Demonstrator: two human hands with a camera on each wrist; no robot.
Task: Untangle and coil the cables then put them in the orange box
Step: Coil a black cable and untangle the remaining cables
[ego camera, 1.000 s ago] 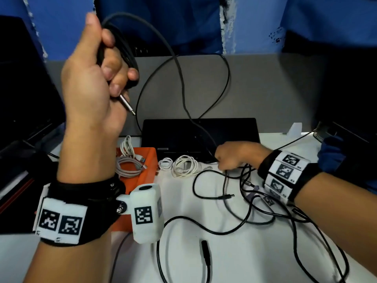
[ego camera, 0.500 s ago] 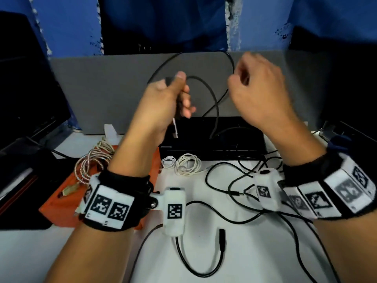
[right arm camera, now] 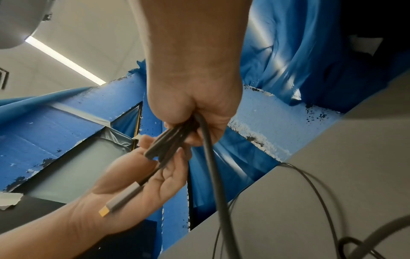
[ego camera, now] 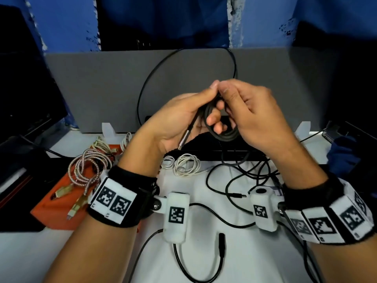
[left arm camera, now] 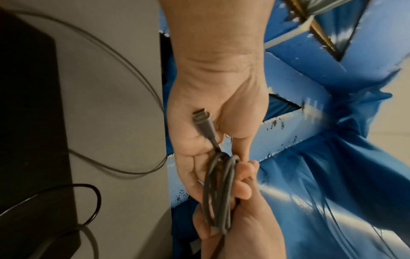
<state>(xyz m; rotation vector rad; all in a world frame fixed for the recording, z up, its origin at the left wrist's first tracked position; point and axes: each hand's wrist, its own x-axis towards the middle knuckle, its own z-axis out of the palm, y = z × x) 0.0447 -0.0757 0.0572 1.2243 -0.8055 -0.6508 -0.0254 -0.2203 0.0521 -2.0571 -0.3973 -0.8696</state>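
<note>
Loose black cables (ego camera: 230,193) sprawl on the white counter (ego camera: 255,262). Above them, left hand (ego camera: 179,119) and right hand (ego camera: 255,117) both grip the half-wound black cable (ego camera: 222,137), mid-coiling. Next, probably: draw in the slack loop, then reach left to the orange box (ego camera: 57,205).

The black cable (ego camera: 221,127) held between the hands looks like smooth matt rubber, ending in a grey metal-looking plug (ego camera: 184,137). On the orange box (ego camera: 55,209) lies a braided cable (ego camera: 87,170) with a shiny woven sheath. The surface (ego camera: 255,262) is smooth matt white; the grey partition (ego camera: 102,88) looks felt-like.
</note>
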